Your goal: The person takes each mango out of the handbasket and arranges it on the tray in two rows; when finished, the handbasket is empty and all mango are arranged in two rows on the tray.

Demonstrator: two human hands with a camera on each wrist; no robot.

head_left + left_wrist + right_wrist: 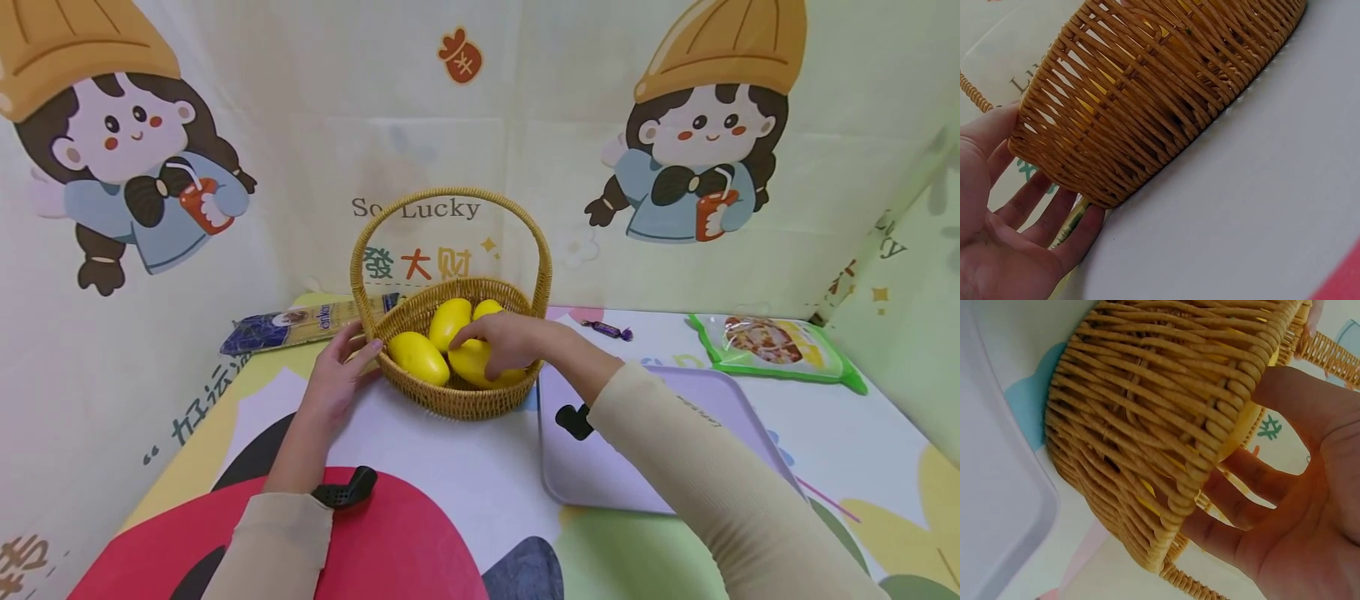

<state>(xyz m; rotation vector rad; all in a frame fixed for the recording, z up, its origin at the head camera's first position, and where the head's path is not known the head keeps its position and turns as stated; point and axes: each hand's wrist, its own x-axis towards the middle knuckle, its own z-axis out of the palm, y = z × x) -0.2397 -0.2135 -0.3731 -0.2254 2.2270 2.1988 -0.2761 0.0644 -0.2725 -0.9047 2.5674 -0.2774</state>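
A woven wicker basket [457, 404] with a tall hoop handle stands in the middle of the table, with several yellow mangoes [417, 358] inside. My left hand [333, 379] touches the basket's left end. In the left wrist view its thumb lies at the rim and the fingers [1054, 219] spread along the side, down toward the base. Over the right rim reaches my right hand [513, 337], its thumb and fingers bent around the front right mango [471, 364]. The right wrist view shows those fingers [1219, 540] partly hidden behind the wicker rim.
A lilac tray [622, 475] lies right of the basket, beneath my right forearm. Behind it are a purple-wrapped candy [607, 329] and a green-edged food bag [776, 346]. A long blue and yellow packet [292, 325] lies behind the basket's left side. Printed cloth walls stand around the table.
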